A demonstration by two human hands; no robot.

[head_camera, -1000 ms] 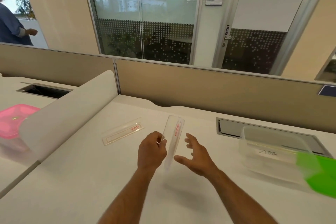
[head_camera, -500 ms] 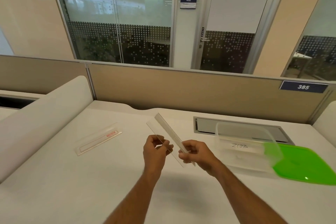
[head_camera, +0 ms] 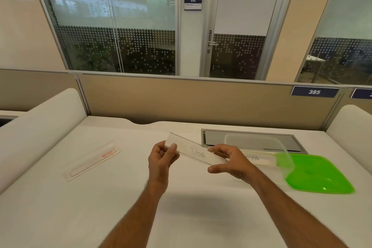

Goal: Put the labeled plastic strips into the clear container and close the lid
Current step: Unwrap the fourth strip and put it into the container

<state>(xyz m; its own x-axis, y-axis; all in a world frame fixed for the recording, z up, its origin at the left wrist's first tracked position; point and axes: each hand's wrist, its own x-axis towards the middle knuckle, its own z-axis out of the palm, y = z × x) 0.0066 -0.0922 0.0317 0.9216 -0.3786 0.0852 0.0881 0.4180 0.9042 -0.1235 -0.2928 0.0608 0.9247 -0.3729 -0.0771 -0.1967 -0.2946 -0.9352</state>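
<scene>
— What does the strip (head_camera: 196, 153) look like?
— Clear plastic, long, handwritten "DOG", tilted above the worktop (head_camera: 120, 197). The left hand (head_camera: 161, 160) pinches one end, the right hand (head_camera: 231, 162) curls round the other, beside the clear container (head_camera: 259, 147).

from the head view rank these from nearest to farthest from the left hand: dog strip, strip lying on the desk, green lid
1. DOG strip, held in the left hand.
2. Strip lying on the desk, off to its left.
3. Green lid, far right.
</scene>
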